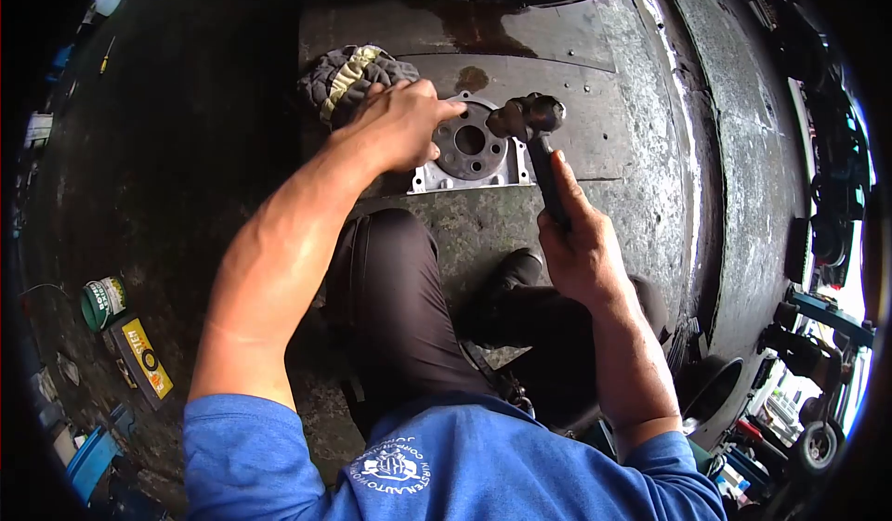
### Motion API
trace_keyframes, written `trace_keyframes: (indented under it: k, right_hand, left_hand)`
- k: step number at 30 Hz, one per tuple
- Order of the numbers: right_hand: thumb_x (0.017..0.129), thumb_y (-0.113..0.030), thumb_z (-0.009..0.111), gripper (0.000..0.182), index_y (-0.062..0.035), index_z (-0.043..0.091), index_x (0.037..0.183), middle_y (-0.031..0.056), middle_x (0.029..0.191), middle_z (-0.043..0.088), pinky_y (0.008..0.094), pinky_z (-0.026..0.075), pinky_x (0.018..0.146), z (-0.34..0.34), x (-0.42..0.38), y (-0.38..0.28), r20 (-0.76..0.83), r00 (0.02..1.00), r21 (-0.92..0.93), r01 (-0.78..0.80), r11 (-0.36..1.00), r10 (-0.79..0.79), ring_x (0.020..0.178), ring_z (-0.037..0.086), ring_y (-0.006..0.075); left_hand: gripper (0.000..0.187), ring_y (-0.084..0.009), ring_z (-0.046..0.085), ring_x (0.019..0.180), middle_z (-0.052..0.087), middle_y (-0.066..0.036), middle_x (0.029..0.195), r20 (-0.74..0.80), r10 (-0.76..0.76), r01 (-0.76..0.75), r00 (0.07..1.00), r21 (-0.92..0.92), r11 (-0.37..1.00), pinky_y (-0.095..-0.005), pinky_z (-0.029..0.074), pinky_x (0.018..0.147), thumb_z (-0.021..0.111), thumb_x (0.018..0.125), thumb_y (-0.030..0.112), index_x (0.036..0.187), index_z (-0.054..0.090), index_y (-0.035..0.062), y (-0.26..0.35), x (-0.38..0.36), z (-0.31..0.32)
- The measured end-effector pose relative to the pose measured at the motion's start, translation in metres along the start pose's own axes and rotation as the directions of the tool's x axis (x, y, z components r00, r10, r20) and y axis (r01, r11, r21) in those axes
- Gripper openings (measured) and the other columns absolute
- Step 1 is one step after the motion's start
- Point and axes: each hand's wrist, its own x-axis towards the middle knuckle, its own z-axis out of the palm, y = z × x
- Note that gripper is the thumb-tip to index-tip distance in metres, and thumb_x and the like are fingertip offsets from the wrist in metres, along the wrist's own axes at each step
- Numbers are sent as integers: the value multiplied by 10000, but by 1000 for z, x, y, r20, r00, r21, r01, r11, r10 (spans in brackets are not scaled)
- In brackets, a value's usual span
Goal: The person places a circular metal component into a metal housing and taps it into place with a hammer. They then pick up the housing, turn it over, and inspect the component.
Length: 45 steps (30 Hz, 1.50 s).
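Hammer [544,114] held in closed right grip [585,247].

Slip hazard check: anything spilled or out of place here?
Dark, wet-looking stain on the board beyond the metal plate, with a smaller spot nearer the plate; possibly spilled fluid. Screwdriver lies loose on the floor, far left.

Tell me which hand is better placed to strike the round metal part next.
Right, most likely: the right hand grips the hammer, whose head appears beside the round metal part. The left hand holds no tool and spreads its fingers at the part's edge.
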Motion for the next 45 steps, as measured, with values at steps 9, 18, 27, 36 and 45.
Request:
trace_keyframes:
  k: [9,18,27,36,45]
  right_hand:
    - [911,46,547,688,-88,364,1560,222,1385,605,295,473,972,10,32,-2,77,995,-22,64,998,-62,1233,598,195]
    - [826,-10,574,814,-222,342,1577,295,947,647,486,523,795,30,48,5,119,976,-72,193,979,-184,896,678,451]
    - [863,-33,572,749,-216,374,1562,312,990,655,491,523,810,10,43,-23,67,963,-18,264,964,-263,927,682,455]
    - [847,7,561,763,-219,390,1555,304,1039,672,464,539,834,10,46,-12,124,984,-77,137,988,-127,956,692,432]
    - [912,0,565,711,-169,364,1572,210,1039,697,293,511,782,-23,12,-5,61,978,127,-207,970,201,863,651,167]
  left_hand:
    - [453,-295,521,1233,561,-90,1292,-274,-99,107,957,15,994,-489,411,1039,766,849,289,1255,687,104,20,-43,40]
    - [421,-292,504,1228,563,-100,1255,-206,-178,184,962,8,983,-501,425,1019,710,890,287,1288,669,154,22,-43,40]
    - [407,-280,562,1149,613,-72,1172,-342,-111,112,933,-15,994,-498,456,935,724,848,263,1226,702,111,17,-45,50]
    - [422,-278,539,1181,608,-86,1174,-254,-156,161,955,0,987,-511,445,966,727,863,299,1254,693,146,17,-43,48]
    - [593,-348,522,1236,551,-148,1323,-399,-120,85,909,-103,991,-535,407,1043,812,782,351,1311,651,137,23,-29,49]
